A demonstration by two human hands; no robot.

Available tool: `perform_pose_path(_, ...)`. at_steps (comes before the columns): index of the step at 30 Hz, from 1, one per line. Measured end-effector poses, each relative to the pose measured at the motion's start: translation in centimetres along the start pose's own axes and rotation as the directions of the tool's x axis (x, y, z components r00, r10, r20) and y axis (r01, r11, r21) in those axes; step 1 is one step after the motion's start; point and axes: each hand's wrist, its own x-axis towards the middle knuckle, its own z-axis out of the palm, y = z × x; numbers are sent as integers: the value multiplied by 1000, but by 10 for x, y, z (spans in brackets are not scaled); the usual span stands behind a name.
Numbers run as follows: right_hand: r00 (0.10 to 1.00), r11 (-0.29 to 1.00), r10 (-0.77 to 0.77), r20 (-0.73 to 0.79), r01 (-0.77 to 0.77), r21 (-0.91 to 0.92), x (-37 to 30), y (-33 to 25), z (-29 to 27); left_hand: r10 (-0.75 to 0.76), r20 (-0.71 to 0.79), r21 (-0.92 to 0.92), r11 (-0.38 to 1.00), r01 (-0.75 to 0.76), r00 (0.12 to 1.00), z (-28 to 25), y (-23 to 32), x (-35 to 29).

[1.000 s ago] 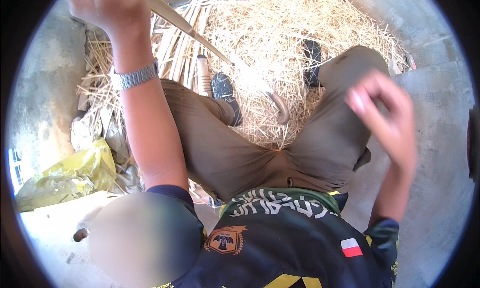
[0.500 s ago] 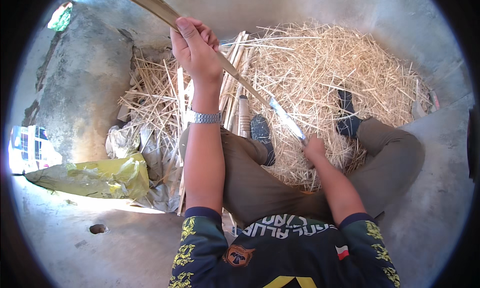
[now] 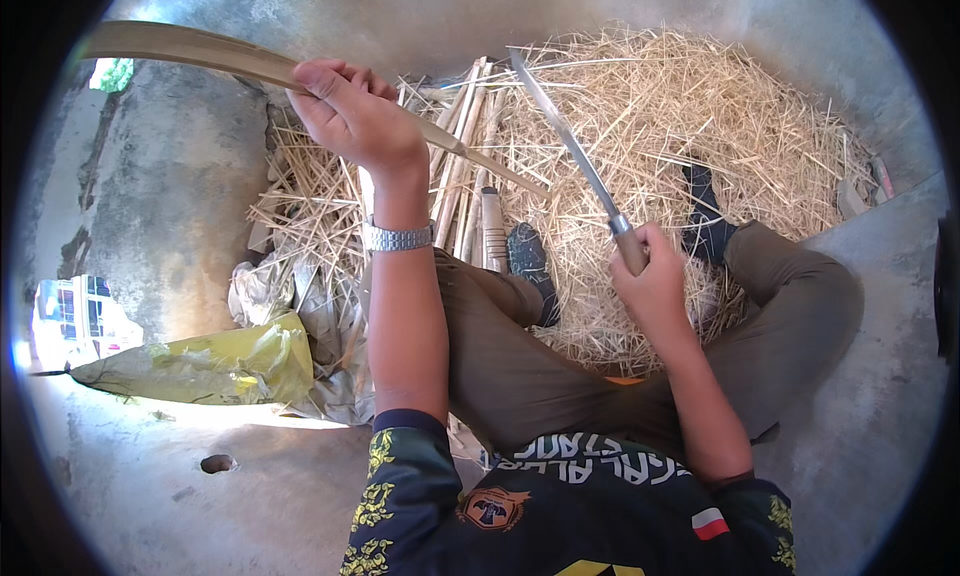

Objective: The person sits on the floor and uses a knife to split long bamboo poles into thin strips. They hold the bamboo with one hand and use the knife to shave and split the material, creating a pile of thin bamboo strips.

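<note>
My left hand (image 3: 358, 116) is raised and closed around a long split bamboo strip (image 3: 210, 51). The strip runs from the upper left down past my fingers, and its narrow end lies over the shavings near the middle. In my right hand (image 3: 652, 281) is a long knife (image 3: 575, 141), gripped by its brown handle. Its blade points up and away, apart from the strip's narrow end. Pale bamboo shavings (image 3: 690, 106) are heaped beyond both hands.
Bamboo strips (image 3: 465, 121) lie in a bundle beside a wrapped, handle-like rod (image 3: 492, 231). My dark-shod feet (image 3: 530, 266) rest in the shavings. A yellow sack (image 3: 230, 361) lies at left by a concrete wall (image 3: 170, 196). The concrete floor has a hole (image 3: 217, 463).
The knife has come away from the strip and swung upward with my right hand. My left hand has shifted slightly left and down, tilting the strip flatter.
</note>
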Motion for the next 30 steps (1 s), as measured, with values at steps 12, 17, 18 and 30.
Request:
perform_pose_path(12, 979, 964, 14, 203, -67, 257, -20, 23, 63, -49, -6, -8, 999, 49, 999, 14, -26, -21)
perform_pose_path(17, 909, 931, 266, 321, -329, 159, -18, 19, 60, -71, -18, 8, 997, 71, 997, 20, -24, -26)
perform_pose_path(18, 911, 928, 258, 320, -326, 181, -20, 16, 58, -89, -31, 7, 996, 90, 996, 20, -24, -25)
perform_pose_path(30, 953, 972, 201, 226, -223, 79, -20, 11, 58, -73, -103, 3, 997, 73, 992, 15, -28, -20)
